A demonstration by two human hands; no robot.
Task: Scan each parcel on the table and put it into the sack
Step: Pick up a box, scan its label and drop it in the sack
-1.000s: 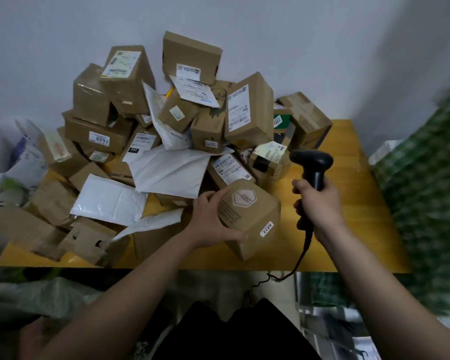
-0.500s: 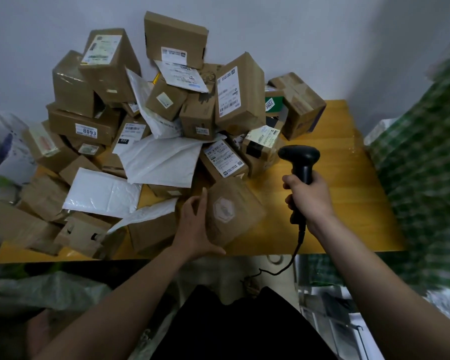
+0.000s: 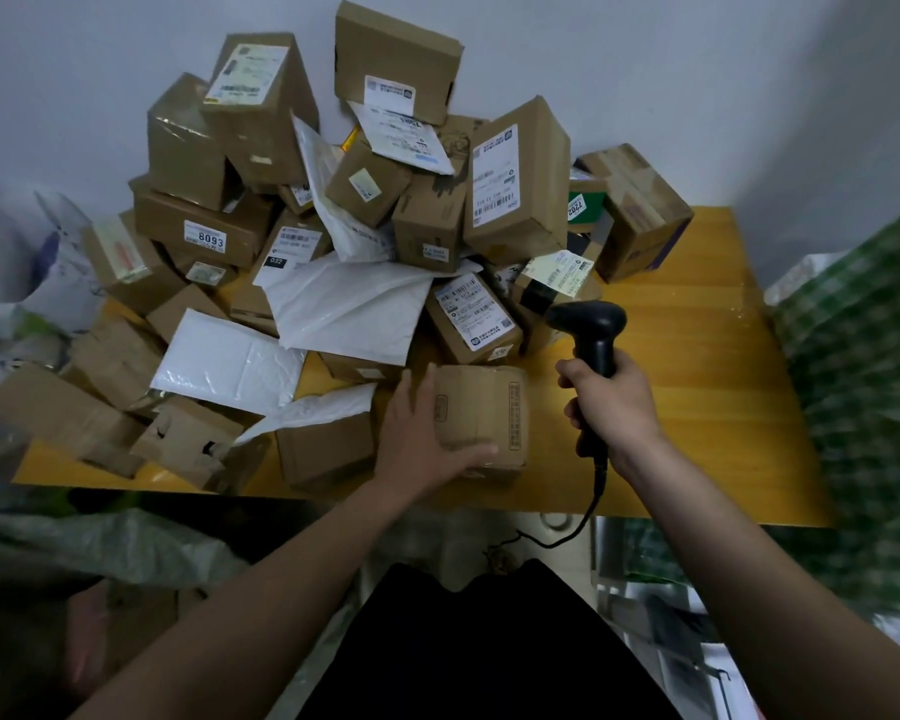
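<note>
Your left hand (image 3: 427,433) held a small brown parcel (image 3: 484,418) at the near edge of the counter (image 3: 697,366), fingers spread along its left side and thumb curled under its near edge, while your right hand (image 3: 611,402) was wrapped tight around the handle of the black scanner (image 3: 591,330), whose head hung just right of the parcel. No barcode label showed on the faces turned to you, so I judge this parcel was not yet scanned. The big pile of parcels (image 3: 365,210) was waiting on the far left of the counter, and the green checked sack (image 3: 863,366) stood at the right, so most of the work was left.
</note>
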